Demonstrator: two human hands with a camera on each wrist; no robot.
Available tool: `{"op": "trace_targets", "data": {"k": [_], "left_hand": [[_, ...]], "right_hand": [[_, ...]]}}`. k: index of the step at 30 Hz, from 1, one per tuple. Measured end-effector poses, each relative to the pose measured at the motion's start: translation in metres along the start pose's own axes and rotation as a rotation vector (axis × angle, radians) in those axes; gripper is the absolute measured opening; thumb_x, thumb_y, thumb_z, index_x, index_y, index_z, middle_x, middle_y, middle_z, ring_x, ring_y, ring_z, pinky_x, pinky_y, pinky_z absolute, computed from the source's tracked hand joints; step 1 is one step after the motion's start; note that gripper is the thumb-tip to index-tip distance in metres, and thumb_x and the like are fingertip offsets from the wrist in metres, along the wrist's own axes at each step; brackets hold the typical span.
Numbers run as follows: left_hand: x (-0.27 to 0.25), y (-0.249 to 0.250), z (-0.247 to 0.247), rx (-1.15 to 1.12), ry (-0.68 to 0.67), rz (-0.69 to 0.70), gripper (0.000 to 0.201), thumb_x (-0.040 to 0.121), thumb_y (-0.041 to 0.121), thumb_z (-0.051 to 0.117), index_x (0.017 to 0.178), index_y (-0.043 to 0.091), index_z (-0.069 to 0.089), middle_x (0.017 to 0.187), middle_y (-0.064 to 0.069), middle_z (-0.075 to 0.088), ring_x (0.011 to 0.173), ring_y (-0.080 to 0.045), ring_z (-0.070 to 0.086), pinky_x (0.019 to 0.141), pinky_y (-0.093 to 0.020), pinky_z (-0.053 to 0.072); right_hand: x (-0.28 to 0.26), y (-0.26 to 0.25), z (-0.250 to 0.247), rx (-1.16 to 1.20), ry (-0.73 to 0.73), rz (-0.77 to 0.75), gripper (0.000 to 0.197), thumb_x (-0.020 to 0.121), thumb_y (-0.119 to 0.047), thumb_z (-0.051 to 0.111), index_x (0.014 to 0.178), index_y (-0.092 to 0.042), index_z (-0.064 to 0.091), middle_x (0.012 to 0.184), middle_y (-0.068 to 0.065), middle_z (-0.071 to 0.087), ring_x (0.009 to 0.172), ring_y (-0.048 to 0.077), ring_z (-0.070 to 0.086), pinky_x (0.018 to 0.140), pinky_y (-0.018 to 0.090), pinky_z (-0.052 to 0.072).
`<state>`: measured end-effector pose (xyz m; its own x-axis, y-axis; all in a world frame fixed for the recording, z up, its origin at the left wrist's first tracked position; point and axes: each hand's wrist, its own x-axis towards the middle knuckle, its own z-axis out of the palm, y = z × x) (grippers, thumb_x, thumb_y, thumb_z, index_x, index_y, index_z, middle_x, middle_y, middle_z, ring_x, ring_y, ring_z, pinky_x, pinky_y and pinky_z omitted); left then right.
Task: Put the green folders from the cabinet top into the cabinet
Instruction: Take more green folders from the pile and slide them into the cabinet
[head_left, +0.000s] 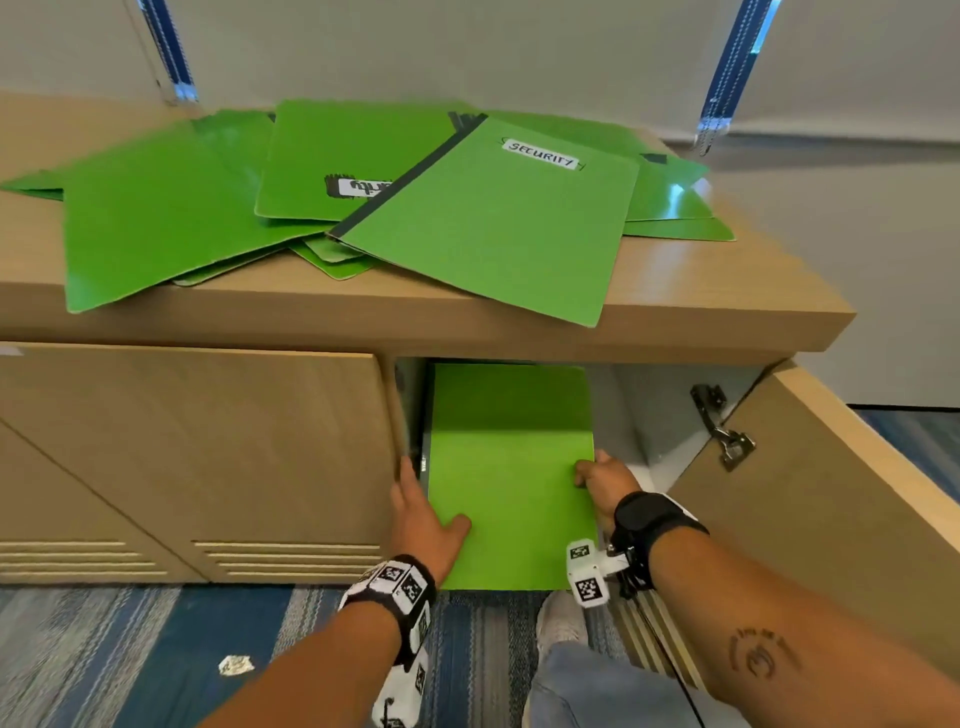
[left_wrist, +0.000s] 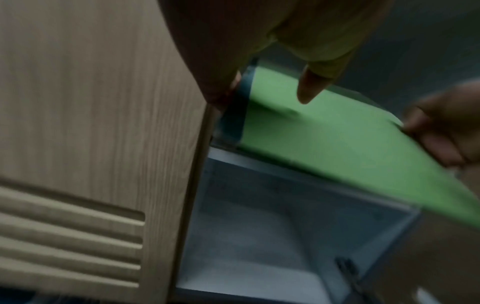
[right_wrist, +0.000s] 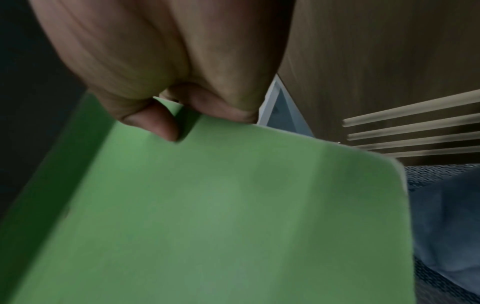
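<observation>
**Folder half-entered in cabinet opening**

Green folder (head_left: 511, 478) held flat-ish, far end inside the open cabinet (head_left: 675, 410), near end projecting out. Left hand (head_left: 423, 512) on folder's left edge, thumb on top face, fingers along the edge beside the shut door (head_left: 197, 452). Right hand (head_left: 602, 480) grips right edge, thumb over, fingers curled under. Other green folders (head_left: 218, 208) lie piled on cabinet top (head_left: 701, 291), incl. one labelled "SECURITY" (head_left: 498, 218) overhanging front edge. Right door (head_left: 810, 467) swung open.
</observation>
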<state>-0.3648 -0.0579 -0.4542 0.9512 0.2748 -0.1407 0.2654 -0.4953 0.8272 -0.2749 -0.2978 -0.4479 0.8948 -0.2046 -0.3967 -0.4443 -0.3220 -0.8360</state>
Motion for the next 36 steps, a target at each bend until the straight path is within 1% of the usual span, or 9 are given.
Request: {"op": "trace_targets", "data": {"k": [6, 8, 10, 14, 18, 22, 26, 33, 36], "left_hand": [[0.029, -0.023, 0.022, 0.786, -0.232, 0.44, 0.118, 0.06, 0.083, 0.053, 0.152, 0.034, -0.003, 0.158, -0.001, -0.02, 0.147, -0.024, -0.018, 0.12, -0.045, -0.006], [0.045, -0.026, 0.03, 0.903, -0.356, 0.515, 0.109, 0.069, 0.074, 0.057, 0.151, 0.035, -0.003, 0.155, 0.003, -0.027, 0.145, -0.023, -0.024, 0.117, -0.046, -0.014], [0.064, -0.025, 0.034, 0.973, -0.434, 0.517, 0.095, 0.081, 0.059, 0.058, 0.152, 0.034, -0.001, 0.158, 0.002, -0.021, 0.147, -0.025, -0.019, 0.117, -0.046, -0.012], [0.096, -0.02, 0.037, 0.933, -0.524, 0.414, 0.082, 0.089, 0.043, 0.058, 0.152, 0.035, 0.006, 0.162, 0.001, -0.007, 0.149, -0.025, -0.008, 0.12, -0.044, 0.0], [0.11, -0.022, 0.042, 0.994, -0.66, 0.355, 0.108, 0.074, 0.053, 0.071, 0.152, 0.034, -0.001, 0.16, 0.002, -0.016, 0.147, -0.03, -0.014, 0.119, -0.054, -0.001], [0.12, -0.023, 0.046, 1.033, -0.614, 0.365, 0.099, 0.082, 0.038, 0.069, 0.152, 0.035, -0.001, 0.162, 0.0, -0.007, 0.148, -0.032, -0.006, 0.119, -0.054, 0.005], [0.128, -0.019, 0.049, 1.011, -0.554, 0.366, 0.086, 0.086, 0.032, 0.065, 0.152, 0.033, 0.01, 0.162, 0.001, 0.007, 0.148, -0.032, 0.006, 0.119, -0.052, 0.011], [0.137, -0.019, 0.051, 0.969, -0.503, 0.403, 0.082, 0.087, 0.031, 0.064, 0.151, 0.036, 0.014, 0.162, 0.006, 0.008, 0.149, -0.025, 0.004, 0.118, -0.049, 0.013], [0.139, -0.023, 0.052, 0.941, -0.513, 0.436, 0.082, 0.087, 0.031, 0.064, 0.151, 0.036, 0.013, 0.162, 0.007, 0.008, 0.149, -0.023, 0.003, 0.119, -0.049, 0.01]], "right_hand": [[0.059, -0.012, 0.012, -0.078, -0.011, -0.014, 0.011, 0.085, 0.001, 0.052, 0.09, -0.008, 0.056, 0.089, 0.015, 0.053, 0.081, 0.023, 0.049, 0.063, 0.029, 0.041], [0.072, -0.016, 0.022, -0.056, -0.035, -0.009, 0.021, 0.092, 0.003, 0.044, 0.083, -0.014, 0.051, 0.086, 0.014, 0.051, 0.084, 0.018, 0.051, 0.065, 0.019, 0.045], [0.086, -0.013, 0.035, -0.005, 0.015, -0.058, 0.021, 0.09, 0.014, 0.041, 0.105, 0.003, 0.051, 0.081, 0.015, 0.051, 0.069, 0.016, 0.056, 0.05, 0.008, 0.04], [0.115, -0.001, 0.056, -0.124, 0.016, -0.057, 0.044, 0.079, 0.002, 0.055, 0.121, -0.007, 0.057, 0.108, 0.018, 0.068, 0.084, 0.027, 0.063, 0.07, 0.027, 0.051], [0.132, 0.004, 0.065, -0.186, 0.049, -0.005, 0.054, 0.074, -0.004, 0.057, 0.127, -0.008, 0.055, 0.118, 0.02, 0.065, 0.095, 0.027, 0.062, 0.075, 0.03, 0.048], [0.136, -0.003, 0.071, -0.494, 0.097, -0.003, 0.053, 0.079, -0.021, 0.06, 0.13, -0.013, 0.05, 0.13, 0.015, 0.054, 0.118, 0.036, 0.052, 0.098, 0.039, 0.045], [0.136, -0.007, 0.069, -0.757, 0.089, 0.017, 0.053, 0.075, -0.033, 0.061, 0.124, -0.018, 0.048, 0.129, 0.012, 0.044, 0.119, 0.036, 0.043, 0.097, 0.04, 0.039], [0.14, -0.009, 0.071, -0.451, 0.12, 0.05, 0.07, 0.079, -0.024, 0.067, 0.14, -0.01, 0.035, 0.139, 0.017, 0.04, 0.126, 0.041, 0.043, 0.104, 0.043, 0.04], [0.149, -0.013, 0.059, -0.315, 0.049, 0.128, 0.07, 0.08, -0.026, 0.07, 0.136, 0.001, 0.039, 0.134, 0.021, 0.05, 0.118, 0.037, 0.054, 0.088, 0.036, 0.048]]}}
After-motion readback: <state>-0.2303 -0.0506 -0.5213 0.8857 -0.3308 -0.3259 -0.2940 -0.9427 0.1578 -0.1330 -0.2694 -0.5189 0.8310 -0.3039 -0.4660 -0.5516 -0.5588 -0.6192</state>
